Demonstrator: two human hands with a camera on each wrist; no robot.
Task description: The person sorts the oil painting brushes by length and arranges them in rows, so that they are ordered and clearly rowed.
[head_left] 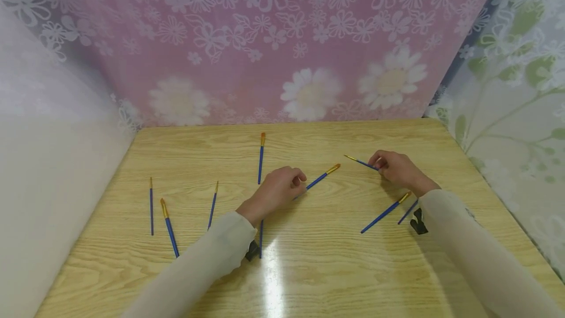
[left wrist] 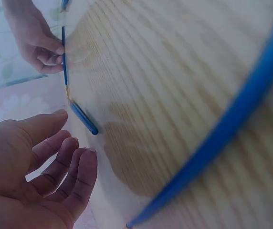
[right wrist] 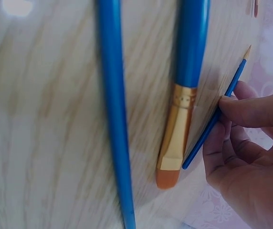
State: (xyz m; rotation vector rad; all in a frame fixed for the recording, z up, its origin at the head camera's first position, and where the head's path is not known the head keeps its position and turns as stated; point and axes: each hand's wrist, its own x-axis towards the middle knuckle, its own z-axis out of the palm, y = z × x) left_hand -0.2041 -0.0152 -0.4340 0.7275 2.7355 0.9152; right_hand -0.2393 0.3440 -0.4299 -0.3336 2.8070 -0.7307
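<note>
Between thumb and fingers my right hand (head_left: 398, 170) pinches a thin pointed paintbrush (right wrist: 235, 78) with a blue handle, its tip pointing left in the head view. Loosely curved, my left hand (left wrist: 36, 167) holds nothing; its fingertips are by the handle end of a blue paintbrush (head_left: 321, 178) with an orange tip. Below the right hand lies a wide flat paintbrush (right wrist: 177, 143), next to another blue paintbrush (right wrist: 115, 109) partly hidden by the sleeve in the head view. Under the left wrist another blue paintbrush (head_left: 261, 239) shows only its lower handle.
On the wood-grain table (head_left: 309, 269), a flat-tipped paintbrush (head_left: 261, 161) lies farther back. To the left lie a slim paintbrush (head_left: 151, 207), a thicker paintbrush (head_left: 168, 225) and a small paintbrush (head_left: 213, 205). A pink flowered backdrop (head_left: 247, 63) rises behind the table.
</note>
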